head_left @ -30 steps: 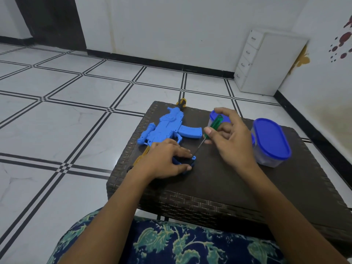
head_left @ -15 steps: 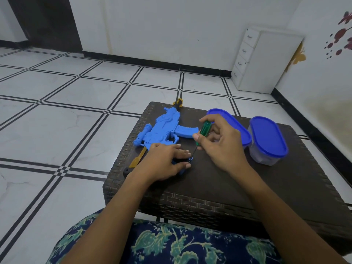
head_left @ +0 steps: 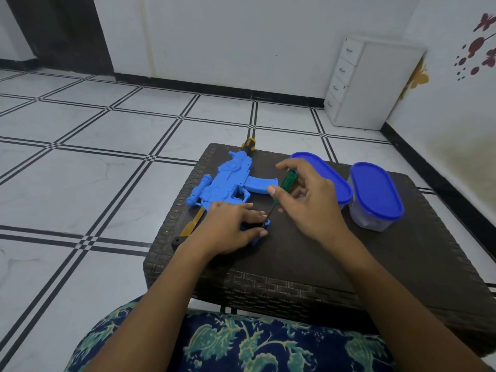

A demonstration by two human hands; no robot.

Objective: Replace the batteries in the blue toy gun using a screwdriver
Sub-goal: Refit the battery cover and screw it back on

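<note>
From the head view, the blue toy gun [head_left: 228, 185] was seen lying flat on the dark woven table [head_left: 335, 253], its grip end covered by the left hand [head_left: 228, 229]. That hand was laid palm down, fingers pressed on the grip's blue edge. The screwdriver [head_left: 284, 185] was held in the right hand [head_left: 308, 202], its green handle pinched between thumb and fingers, its thin shaft slanted down to the grip just beside the left fingertips [head_left: 259, 216]. The right wrist was raised above the table. Two blue-lidded containers [head_left: 375, 194] were seen beyond the right hand.
</note>
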